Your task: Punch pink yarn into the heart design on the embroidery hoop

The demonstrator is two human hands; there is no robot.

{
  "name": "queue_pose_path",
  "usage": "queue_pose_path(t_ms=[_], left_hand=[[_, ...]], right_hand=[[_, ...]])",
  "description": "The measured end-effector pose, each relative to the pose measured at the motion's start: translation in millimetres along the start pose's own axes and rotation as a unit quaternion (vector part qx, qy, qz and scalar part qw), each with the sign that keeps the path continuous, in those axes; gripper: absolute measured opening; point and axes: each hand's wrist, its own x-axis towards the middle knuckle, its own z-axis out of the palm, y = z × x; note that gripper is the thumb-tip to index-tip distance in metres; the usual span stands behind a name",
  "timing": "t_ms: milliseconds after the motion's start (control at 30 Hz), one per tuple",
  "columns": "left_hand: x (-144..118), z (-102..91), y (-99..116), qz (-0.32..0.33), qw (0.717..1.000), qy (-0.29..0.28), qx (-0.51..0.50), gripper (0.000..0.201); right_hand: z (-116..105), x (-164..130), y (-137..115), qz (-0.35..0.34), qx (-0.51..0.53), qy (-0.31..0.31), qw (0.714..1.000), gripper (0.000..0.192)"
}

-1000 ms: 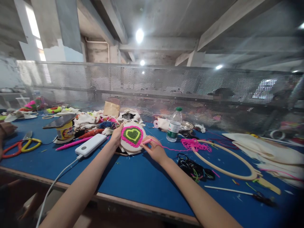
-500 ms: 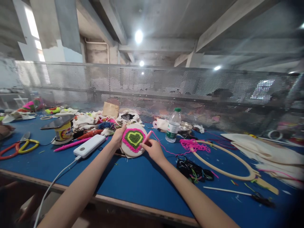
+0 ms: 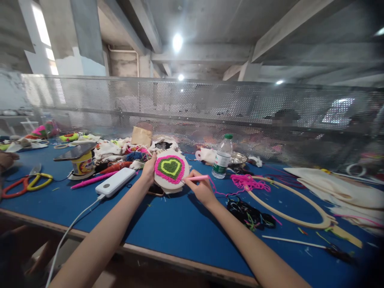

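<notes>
My left hand (image 3: pixel 149 169) grips the left rim of a small round embroidery hoop (image 3: pixel 171 172), propped upright on the blue table (image 3: pixel 168 224). Its white cloth carries a tufted heart, dark green inside, lime around it, pink at the edge. My right hand (image 3: pixel 201 188) holds a pink punch needle (image 3: pixel 196 178) nearly level, its tip at the hoop's right edge. Pink yarn (image 3: pixel 246 183) trails from the needle to a loose pile on the right.
A white power bank (image 3: pixel 115 182) with its cable lies to the left, beside a pink pen (image 3: pixel 93 180), scissors (image 3: pixel 27 185) and a phone on a tub (image 3: pixel 80 157). A water bottle (image 3: pixel 221 157), a large wooden hoop (image 3: pixel 294 208), dark thread scraps (image 3: pixel 250 215) and white cloth (image 3: pixel 339 188) lie right. Another person's hand (image 3: pixel 6 159) shows far left.
My right hand swung the pink needle from pointing up beside the hoop to lying nearly level at its right edge. The hoop stays upright in my left hand.
</notes>
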Motion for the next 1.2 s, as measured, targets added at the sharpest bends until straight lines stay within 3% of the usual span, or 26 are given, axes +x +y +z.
queue_pose_path(t_ms=[200, 300, 467, 600, 700, 867, 967, 1100, 1200], left_hand=[[0.0, -0.9, 0.7, 0.024, 0.999, -0.015, 0.040, 0.045], [-2.3, 3.4, -1.3, 0.033, 0.997, -0.022, 0.060, 0.045], [-7.4, 10.8, 1.7, 0.009, 1.000, -0.023, -0.009, 0.041], [-12.9, 14.8, 5.1, 0.002, 0.995, -0.096, -0.029, 0.035], [-10.0, 13.4, 4.0, -0.009, 0.995, -0.102, -0.018, 0.034], [4.5, 0.0, 0.0, 0.036, 0.996, -0.044, 0.062, 0.036], [5.8, -5.8, -1.6, 0.066, 0.988, -0.052, 0.131, 0.035], [1.3, -6.1, -2.1, 0.105, 0.969, -0.076, 0.209, 0.034], [-0.1, -4.6, -1.9, 0.120, 0.961, -0.076, 0.237, 0.035]], right_hand=[[-1.5, 0.8, 0.5, 0.006, 0.026, -0.026, 0.999, 0.025], [2.3, -0.8, -3.6, -0.033, -0.067, -0.029, 0.997, 0.027], [9.0, 0.0, -11.1, -0.162, -0.251, -0.013, 0.954, 0.029], [12.7, 1.0, -5.3, -0.096, -0.245, -0.040, 0.964, 0.029], [12.0, 0.4, -1.4, -0.060, -0.198, -0.065, 0.976, 0.026], [4.9, 1.3, -6.1, -0.142, -0.194, -0.075, 0.968, 0.021], [1.8, 0.4, -6.6, -0.161, -0.195, -0.098, 0.963, 0.019], [3.4, -3.7, 1.1, -0.083, -0.117, -0.141, 0.980, 0.025], [6.6, -4.7, 5.8, -0.021, -0.112, -0.098, 0.989, 0.028]])
